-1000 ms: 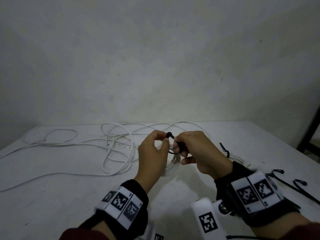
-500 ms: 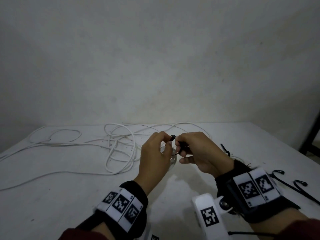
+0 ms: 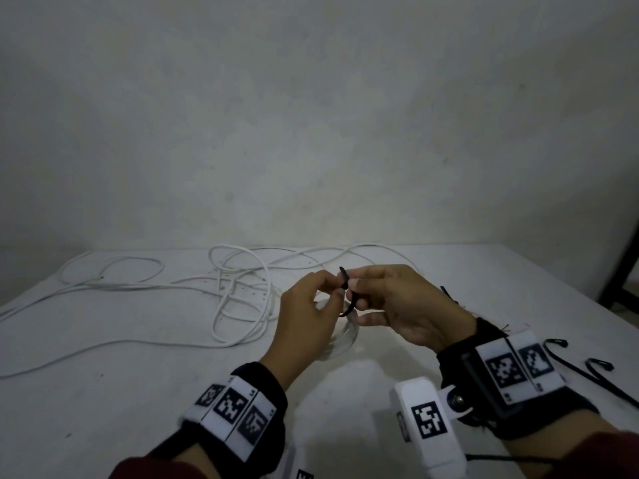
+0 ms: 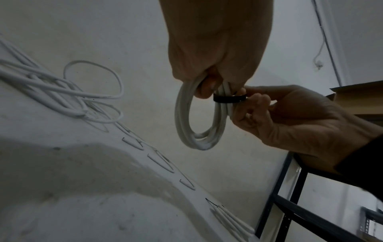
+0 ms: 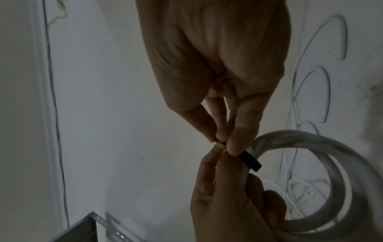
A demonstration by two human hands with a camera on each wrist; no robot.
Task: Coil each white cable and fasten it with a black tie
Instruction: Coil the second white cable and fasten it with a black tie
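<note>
A coiled white cable [image 4: 196,124] hangs from my left hand [image 4: 209,88], whose fingers curl round the top of the bundle. A black tie [image 4: 229,99] wraps the coil just below that grip. My right hand [image 5: 222,144] pinches the tie [image 5: 250,161] between thumb and fingertips, right beside the coil [image 5: 331,147]. In the head view both hands meet above the table's middle: left hand [image 3: 333,293], right hand [image 3: 358,288], with the tie's [image 3: 347,292] free end poking up between them. Most of the coil [image 3: 342,340] is hidden behind my left hand.
Loose white cables [image 3: 242,292] sprawl over the white table [image 3: 138,375] to the left and back. Spare black ties [image 3: 574,364] lie at the right, and another [image 3: 448,294] behind my right hand. A dark metal frame [image 3: 622,271] stands past the table's right edge.
The tie's free end now sticks up between the fingertips, and the loop sits closer round the coil. Both hands have stayed in about the same place.
</note>
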